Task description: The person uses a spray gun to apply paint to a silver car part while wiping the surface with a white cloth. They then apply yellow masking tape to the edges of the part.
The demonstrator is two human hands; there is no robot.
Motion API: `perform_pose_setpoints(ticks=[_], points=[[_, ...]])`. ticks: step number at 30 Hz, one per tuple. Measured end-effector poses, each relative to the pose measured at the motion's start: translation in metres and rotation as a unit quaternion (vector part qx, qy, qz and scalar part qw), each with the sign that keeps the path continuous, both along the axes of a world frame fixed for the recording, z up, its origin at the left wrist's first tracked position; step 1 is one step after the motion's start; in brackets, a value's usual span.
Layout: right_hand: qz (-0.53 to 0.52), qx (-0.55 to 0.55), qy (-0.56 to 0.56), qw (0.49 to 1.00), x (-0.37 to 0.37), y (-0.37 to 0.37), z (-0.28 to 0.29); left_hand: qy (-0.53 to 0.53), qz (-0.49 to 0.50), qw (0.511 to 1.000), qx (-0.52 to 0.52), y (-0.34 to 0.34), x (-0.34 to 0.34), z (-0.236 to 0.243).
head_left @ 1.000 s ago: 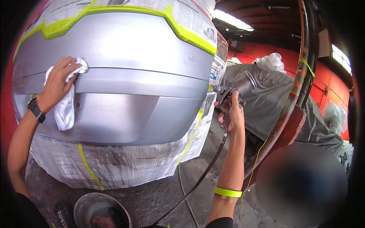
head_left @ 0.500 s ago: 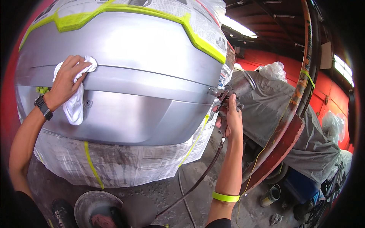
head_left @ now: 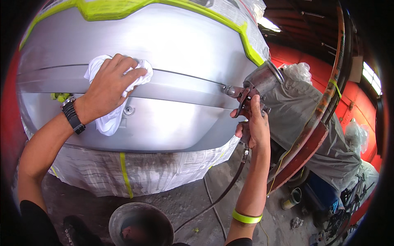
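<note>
A silver-grey car panel (head_left: 164, 119) fills the middle, edged above by yellow-green tape (head_left: 106, 13) and newspaper. With bent fingers my left hand (head_left: 110, 82) presses a white cloth (head_left: 109, 122) against it, over the horizontal seam. Part of the cloth hangs below the palm, beside a small round fitting (head_left: 129, 110). My right hand (head_left: 256, 123) grips a paint spray gun (head_left: 245, 100) by its handle, off the panel's right end. The gun's metal cup (head_left: 262, 78) is on top, and a dark hose (head_left: 230, 184) runs down from the handle.
Newspaper sheeting (head_left: 160, 172) hangs under the panel. A round bucket (head_left: 119, 217) stands on the floor below. At the right are a rusty curved post (head_left: 305, 139), a grey cover (head_left: 297, 104) over something large, and a small can (head_left: 292, 199).
My left hand has moved right along the seam with the cloth. The view has shifted too. The spray gun stays in my right hand, its cup now showing more fully.
</note>
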State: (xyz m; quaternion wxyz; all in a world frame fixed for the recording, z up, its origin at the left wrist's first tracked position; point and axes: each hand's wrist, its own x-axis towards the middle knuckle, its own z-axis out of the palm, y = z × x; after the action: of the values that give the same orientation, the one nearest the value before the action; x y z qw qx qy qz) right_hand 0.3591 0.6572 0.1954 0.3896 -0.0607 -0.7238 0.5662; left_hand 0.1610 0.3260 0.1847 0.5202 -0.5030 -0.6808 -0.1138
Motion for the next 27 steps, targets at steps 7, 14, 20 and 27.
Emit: perform_pose_setpoints(ticks=[7, 14, 20, 27], points=[[-0.024, 0.025, 0.004, 0.999, -0.012, -0.083, 0.009, -0.018, 0.008, 1.0, 0.004, -0.097, -0.029, 0.008], [-0.035, 0.04, -0.024, 0.998, -0.028, -0.175, 0.015, -0.001, 0.037, 0.999, 0.035, -0.212, -0.064, 0.004], [-0.022, 0.038, -0.068, 0.997, -0.044, -0.247, 0.015, -0.017, 0.07, 0.994, 0.085, -0.321, -0.101, -0.018], [0.034, 0.06, -0.05, 0.996, -0.068, -0.309, 0.021, -0.037, 0.1, 0.983, 0.151, -0.394, -0.13, -0.029]])
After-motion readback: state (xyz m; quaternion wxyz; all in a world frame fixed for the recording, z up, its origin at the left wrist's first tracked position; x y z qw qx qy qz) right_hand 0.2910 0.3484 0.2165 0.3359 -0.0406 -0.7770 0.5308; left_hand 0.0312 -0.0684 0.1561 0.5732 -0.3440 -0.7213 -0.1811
